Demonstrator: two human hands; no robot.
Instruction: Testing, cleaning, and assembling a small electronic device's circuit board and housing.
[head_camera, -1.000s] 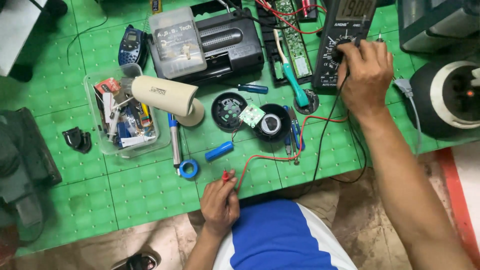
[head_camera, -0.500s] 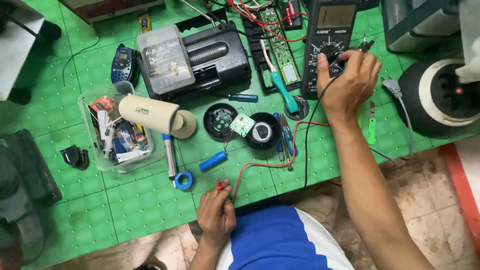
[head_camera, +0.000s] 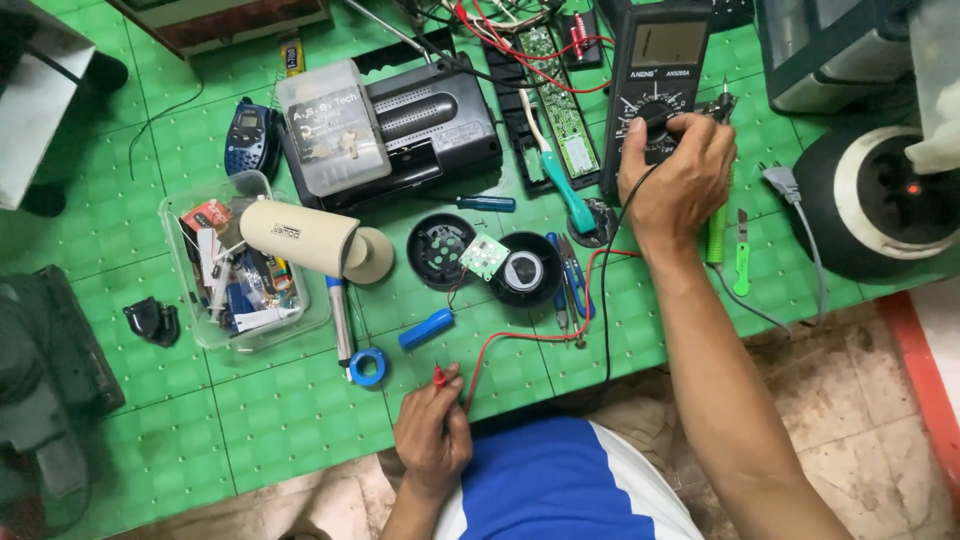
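Note:
My right hand (head_camera: 678, 182) rests on the dial of a dark multimeter (head_camera: 659, 60) at the top of the green mat, fingers closed around the knob. My left hand (head_camera: 432, 432) is near my body at the mat's front edge and pinches the red probe (head_camera: 440, 377). Its red lead (head_camera: 530, 335) runs up to the right toward the meter, beside a black lead (head_camera: 606, 300). A blue cylindrical battery (head_camera: 426, 328) lies just above the left hand. Further up sit two black round speaker parts (head_camera: 483, 263) with a small green circuit board between them.
A clear tub of small parts (head_camera: 238, 272) and a white camera housing (head_camera: 302, 238) lie at left, a black radio (head_camera: 420, 125) with a clear parts box behind. Screwdrivers, an open circuit board (head_camera: 555, 100) and a large black round device (head_camera: 880, 200) sit around the meter.
The view has drifted so everything sits lower in frame. My right hand stays on the meter dial, and my left hand keeps hold of the red probe.

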